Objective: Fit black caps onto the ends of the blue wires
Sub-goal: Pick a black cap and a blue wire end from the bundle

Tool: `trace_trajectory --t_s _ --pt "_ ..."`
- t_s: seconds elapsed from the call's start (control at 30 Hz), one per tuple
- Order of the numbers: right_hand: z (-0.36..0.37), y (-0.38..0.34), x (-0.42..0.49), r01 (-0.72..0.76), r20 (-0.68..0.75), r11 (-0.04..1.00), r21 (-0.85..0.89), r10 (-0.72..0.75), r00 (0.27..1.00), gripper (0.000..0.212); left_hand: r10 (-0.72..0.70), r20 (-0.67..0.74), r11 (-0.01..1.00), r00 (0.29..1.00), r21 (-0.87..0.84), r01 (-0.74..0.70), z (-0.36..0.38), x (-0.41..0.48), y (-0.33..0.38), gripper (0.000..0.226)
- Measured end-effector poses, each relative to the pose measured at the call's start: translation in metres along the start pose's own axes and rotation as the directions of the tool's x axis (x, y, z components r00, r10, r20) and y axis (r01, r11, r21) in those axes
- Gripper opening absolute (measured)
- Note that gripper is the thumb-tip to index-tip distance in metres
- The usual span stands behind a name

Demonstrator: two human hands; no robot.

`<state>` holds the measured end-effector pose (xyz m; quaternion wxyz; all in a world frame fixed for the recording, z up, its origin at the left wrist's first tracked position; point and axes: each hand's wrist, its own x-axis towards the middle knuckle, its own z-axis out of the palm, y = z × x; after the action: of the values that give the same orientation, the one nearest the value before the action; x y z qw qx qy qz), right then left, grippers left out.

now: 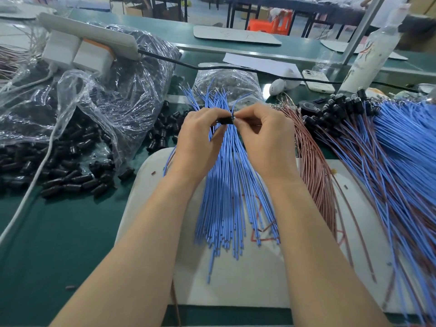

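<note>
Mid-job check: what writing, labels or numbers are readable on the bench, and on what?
Nothing legible anywhere.
Red marks on the white mat: half hidden by the blue wires, unreadable.
Faint scribble on the far board: too blurred.
Bottle print: too blurred.

A single wide-angle camera worn on the head looks forward and down, close over the left hand [198,140] and right hand [266,138] above the green workbench [59,232]. The far room appears blurred.
</note>
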<state>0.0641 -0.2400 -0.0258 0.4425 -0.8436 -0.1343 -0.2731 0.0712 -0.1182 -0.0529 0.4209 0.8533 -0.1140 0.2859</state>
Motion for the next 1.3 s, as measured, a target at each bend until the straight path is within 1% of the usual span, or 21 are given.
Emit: trace_trajectory --t_s 0.1,0.17,0.27,0.3,0.37,0.47,0.6,0.67,0.8,0.97,1.13,1.2,1.3 --pt "-0.001 0.002 0.001 -0.007 0.021 1.0 -0.012 0.007 1.0 0.009 0.04 0.028 0.998 0.999 0.054 -0.041 -0.001 -0.001 0.0 0.026" --pt "-0.004 0.007 0.003 -0.06 0.049 0.998 0.017 0.059 0.997 0.009 0.059 0.043 0.995 0.997 0.076 -0.062 -0.001 0.0 0.001 0.025" --pt "-0.011 0.014 0.008 -0.203 0.085 0.959 0.198 0.189 0.978 0.012 0.066 0.057 0.995 0.996 0.075 -0.07 -0.002 0.001 0.006 0.024" --pt "-0.013 0.016 0.008 -0.232 0.088 0.939 0.254 0.217 0.972 0.013 0.055 0.061 0.996 0.997 0.065 -0.059 -0.002 0.0 0.007 0.023" --pt "-0.013 0.019 0.008 -0.258 0.089 0.918 0.301 0.243 0.966 0.013 0.025 0.075 0.998 0.997 0.057 -0.029 -0.002 -0.001 0.009 0.02" --pt "-0.01 0.02 0.007 -0.27 0.087 0.918 0.291 0.256 0.963 0.011 -0.006 0.088 0.998 0.996 0.056 0.001 -0.001 -0.002 0.009 0.017" --pt "-0.007 0.021 0.007 -0.246 0.073 0.945 0.217 0.235 0.969 0.011 0.001 0.113 0.999 0.994 0.038 -0.005 0.001 -0.002 0.006 0.016" --pt "-0.005 0.022 0.006 -0.254 0.07 0.94 0.228 0.244 0.967 0.01 -0.004 0.105 0.999 0.994 0.037 0.0 0.003 -0.002 0.006 0.016" --pt "-0.002 0.022 0.005 -0.31 0.074 0.885 0.348 0.303 0.95 0.01 -0.017 0.083 0.999 0.996 0.032 0.015 0.004 -0.003 0.006 0.011" --pt "0.001 0.024 0.004 -0.39 0.158 0.791 0.471 0.359 0.92 0.016 0.011 0.076 0.999 0.997 0.029 -0.014 0.003 -0.003 0.006 0.011" --pt "-0.001 0.025 0.007 -0.493 0.237 0.59 0.64 0.458 0.857 0.011 0.014 0.07 1.0 0.997 0.005 -0.015 0.003 -0.003 0.007 0.012" --pt "0.0 0.025 0.007 -0.497 0.234 0.578 0.647 0.47 0.851 0.011 0.007 0.072 1.0 0.997 0.005 -0.008 0.003 -0.003 0.006 0.012" --pt "0.004 0.025 0.005 -0.487 0.213 0.622 0.613 0.463 0.86 0.014 -0.005 0.073 1.0 0.997 0.022 0.003 0.004 -0.002 0.007 0.013"
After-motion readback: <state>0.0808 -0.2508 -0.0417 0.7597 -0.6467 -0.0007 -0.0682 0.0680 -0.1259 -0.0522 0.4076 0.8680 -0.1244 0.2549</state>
